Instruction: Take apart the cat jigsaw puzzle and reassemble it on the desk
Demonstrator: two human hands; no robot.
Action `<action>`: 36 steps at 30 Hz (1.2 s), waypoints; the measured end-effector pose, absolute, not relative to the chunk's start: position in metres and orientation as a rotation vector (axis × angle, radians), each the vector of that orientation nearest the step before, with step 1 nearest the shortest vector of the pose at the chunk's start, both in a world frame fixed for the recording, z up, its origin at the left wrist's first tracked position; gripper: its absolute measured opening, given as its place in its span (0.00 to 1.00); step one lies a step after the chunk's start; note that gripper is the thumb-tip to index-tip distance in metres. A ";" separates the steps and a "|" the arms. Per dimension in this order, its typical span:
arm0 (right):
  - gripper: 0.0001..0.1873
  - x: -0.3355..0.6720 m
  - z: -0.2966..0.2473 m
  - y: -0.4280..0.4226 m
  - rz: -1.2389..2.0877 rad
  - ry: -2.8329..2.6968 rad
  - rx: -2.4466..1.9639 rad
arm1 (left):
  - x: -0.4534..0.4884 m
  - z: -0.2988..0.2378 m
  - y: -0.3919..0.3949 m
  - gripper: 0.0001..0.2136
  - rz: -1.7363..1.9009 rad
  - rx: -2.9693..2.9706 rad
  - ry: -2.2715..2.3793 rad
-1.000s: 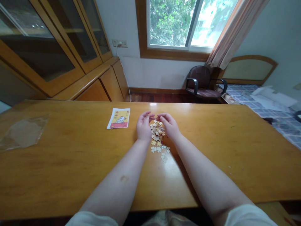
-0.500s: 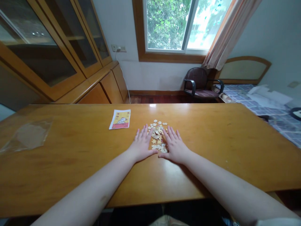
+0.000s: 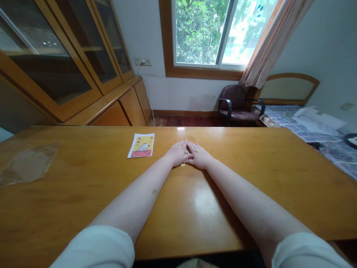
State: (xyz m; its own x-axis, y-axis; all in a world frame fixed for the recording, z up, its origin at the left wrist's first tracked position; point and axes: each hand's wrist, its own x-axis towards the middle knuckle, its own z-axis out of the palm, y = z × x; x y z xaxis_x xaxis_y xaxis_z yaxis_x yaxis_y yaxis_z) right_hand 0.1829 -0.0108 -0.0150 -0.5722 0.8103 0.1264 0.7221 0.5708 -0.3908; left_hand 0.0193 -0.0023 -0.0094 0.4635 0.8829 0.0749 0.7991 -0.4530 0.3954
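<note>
Palm down on the bare wooden counter (image 3: 251, 193), the left hand (image 3: 177, 153) with fingers close together, fingertips touching those of the right hand (image 3: 198, 156), likewise palm down and narrow, the two forming a low tent. Whether either hand grips anything under the palms: impossible to tell. A few small cream jigsaw pieces (image 3: 186, 151) just visible in the narrow gap between the hands, and a single piece (image 3: 182, 165) just below the gap, beside the left hand's heel; anything further hidden beneath the palms. Just left of the left hand, a yellow-and-red picture card (image 3: 141, 145), flat on the counter; far left of it, a clear plastic bag (image 3: 28, 163). Well beyond the hands, a dark padded chair (image 3: 235, 102) under a window (image 3: 200, 33); beyond the right hand, a bed (image 3: 306, 128) with papers on it; beyond the left hand, a glass-fronted wooden cabinet (image 3: 55, 63).
</note>
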 end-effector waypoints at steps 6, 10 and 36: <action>0.44 0.183 -0.013 -0.002 0.497 -2.441 -1.189 | 0.015 -0.014 0.003 0.30 0.536 2.296 1.377; 0.40 0.193 -0.016 -0.001 0.729 -2.160 -1.210 | 0.003 -0.019 0.005 0.28 0.864 1.957 1.313; 0.16 0.220 -0.013 -0.046 0.793 -1.601 -1.433 | -0.032 0.003 -0.060 0.11 0.496 2.403 1.753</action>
State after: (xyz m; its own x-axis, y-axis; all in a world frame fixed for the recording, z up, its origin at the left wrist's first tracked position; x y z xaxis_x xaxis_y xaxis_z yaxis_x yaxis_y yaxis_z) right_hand 0.2203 -0.0464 -0.0134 -0.0095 0.9861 0.1661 0.4652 0.1514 -0.8722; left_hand -0.0318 -0.0595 0.0033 0.2729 0.9435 0.1882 0.9023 -0.3188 0.2902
